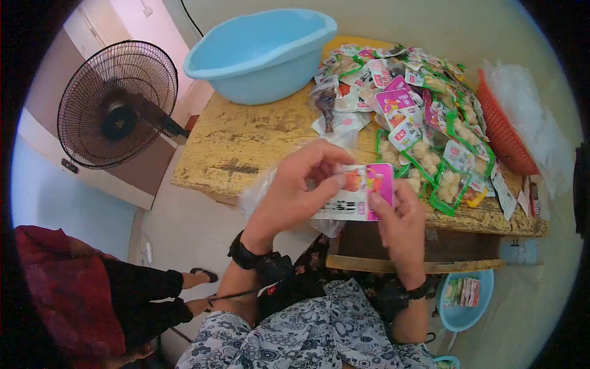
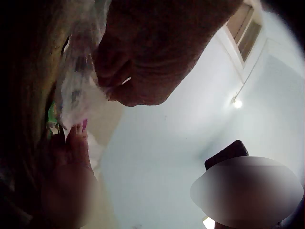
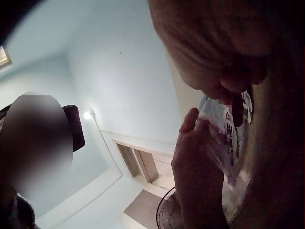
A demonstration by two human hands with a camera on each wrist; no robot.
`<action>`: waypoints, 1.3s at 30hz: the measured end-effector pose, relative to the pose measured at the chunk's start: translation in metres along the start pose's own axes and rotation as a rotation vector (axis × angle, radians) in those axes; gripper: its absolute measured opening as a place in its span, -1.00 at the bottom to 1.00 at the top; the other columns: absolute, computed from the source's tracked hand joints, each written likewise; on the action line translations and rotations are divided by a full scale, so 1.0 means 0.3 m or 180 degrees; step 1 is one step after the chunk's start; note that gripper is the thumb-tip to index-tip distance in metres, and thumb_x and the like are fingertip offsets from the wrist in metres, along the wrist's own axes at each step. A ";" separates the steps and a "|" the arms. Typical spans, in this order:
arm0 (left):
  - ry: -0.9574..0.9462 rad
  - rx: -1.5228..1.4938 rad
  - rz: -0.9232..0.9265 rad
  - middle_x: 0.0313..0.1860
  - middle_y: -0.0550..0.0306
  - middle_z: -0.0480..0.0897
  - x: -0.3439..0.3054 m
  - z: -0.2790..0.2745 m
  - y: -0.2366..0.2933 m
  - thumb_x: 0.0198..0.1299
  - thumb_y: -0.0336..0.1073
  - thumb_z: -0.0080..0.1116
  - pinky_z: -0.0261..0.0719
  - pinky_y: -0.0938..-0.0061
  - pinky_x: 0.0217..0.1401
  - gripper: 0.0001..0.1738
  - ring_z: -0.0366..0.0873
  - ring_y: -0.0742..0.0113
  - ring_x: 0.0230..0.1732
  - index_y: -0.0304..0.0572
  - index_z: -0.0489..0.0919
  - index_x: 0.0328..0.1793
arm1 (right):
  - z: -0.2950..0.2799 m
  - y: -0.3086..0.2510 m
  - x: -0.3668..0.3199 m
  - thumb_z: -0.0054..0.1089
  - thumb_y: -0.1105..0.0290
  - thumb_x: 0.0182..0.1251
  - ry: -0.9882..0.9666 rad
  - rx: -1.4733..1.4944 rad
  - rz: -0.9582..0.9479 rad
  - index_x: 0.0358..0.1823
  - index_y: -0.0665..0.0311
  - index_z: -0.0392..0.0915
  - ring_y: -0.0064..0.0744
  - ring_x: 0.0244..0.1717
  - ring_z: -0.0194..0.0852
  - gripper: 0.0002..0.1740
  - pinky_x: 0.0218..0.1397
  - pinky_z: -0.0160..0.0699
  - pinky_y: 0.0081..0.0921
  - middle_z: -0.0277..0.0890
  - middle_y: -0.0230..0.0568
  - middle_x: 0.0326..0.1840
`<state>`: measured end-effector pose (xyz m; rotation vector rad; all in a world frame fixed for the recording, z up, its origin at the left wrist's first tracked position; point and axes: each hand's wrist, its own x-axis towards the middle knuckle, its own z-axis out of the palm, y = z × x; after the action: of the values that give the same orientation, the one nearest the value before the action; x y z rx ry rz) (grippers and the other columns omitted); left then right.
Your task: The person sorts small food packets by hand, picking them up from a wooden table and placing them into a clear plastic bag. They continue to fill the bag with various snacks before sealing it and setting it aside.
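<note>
A small snack packet (image 1: 353, 208), white with a magenta end and printed pictures, is held level between both hands over the table's front edge. My left hand (image 1: 301, 187) pinches its left part between thumb and fingers. At the magenta end my right hand (image 1: 402, 224) grips it, thumb on top. Behind and below the left hand, a clear plastic bag (image 1: 257, 195) drapes over the table edge. The left wrist view shows the dark underside of the left hand (image 2: 152, 57) beside translucent plastic (image 2: 76, 95). Both hands appear in the right wrist view, the right hand (image 3: 219, 52) uppermost.
Many snack packets (image 1: 409, 114) are heaped on the worn yellow table (image 1: 246, 144). A blue basin (image 1: 264, 80) stands at the back left, a red basket (image 1: 507, 132) at the right. Below is a pulled-out drawer (image 1: 424, 267). Left are a fan (image 1: 117, 104) and another person (image 1: 80, 289).
</note>
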<state>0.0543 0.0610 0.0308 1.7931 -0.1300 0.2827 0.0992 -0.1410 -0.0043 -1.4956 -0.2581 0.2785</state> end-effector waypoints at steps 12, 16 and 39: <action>0.0500 0.0504 0.0492 -0.21 0.23 0.56 0.022 0.056 -0.050 0.32 -0.45 0.23 0.56 0.53 -0.09 -0.75 0.55 0.49 -0.19 -0.28 0.60 0.10 | 0.011 -0.033 0.028 0.14 0.51 0.48 0.0074 0.0565 0.0113 0.33 0.31 0.38 -0.76 -0.71 0.25 -0.58 -0.75 0.15 -0.72 0.70 -0.25 -0.09; 0.0504 0.1145 0.0725 -0.24 0.12 0.58 -0.016 0.063 -0.059 0.27 -0.48 0.23 0.56 0.42 -0.20 -0.79 0.58 0.31 -0.28 -0.27 0.61 0.03 | 0.036 -0.024 0.023 0.10 0.52 0.49 -0.0036 0.0572 0.0182 0.31 0.29 0.38 -0.80 -0.73 0.20 -0.60 -0.77 0.10 -0.75 0.69 -0.29 -0.16; 0.1558 0.0709 0.0734 -0.06 0.06 0.66 -0.083 0.030 -0.030 0.27 -0.46 0.25 0.59 0.38 -0.06 -0.70 0.62 0.21 -0.11 -0.27 0.60 0.13 | 0.143 0.064 0.071 0.36 0.36 0.31 -0.0132 -0.1291 -0.0911 0.30 0.33 0.47 -0.30 -0.09 0.66 -0.45 0.02 0.62 -0.37 0.66 -0.09 -0.03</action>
<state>0.0336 0.0530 0.0138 1.8755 0.0465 0.9207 0.1045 -0.0924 -0.0211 -1.8266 -0.5826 0.0254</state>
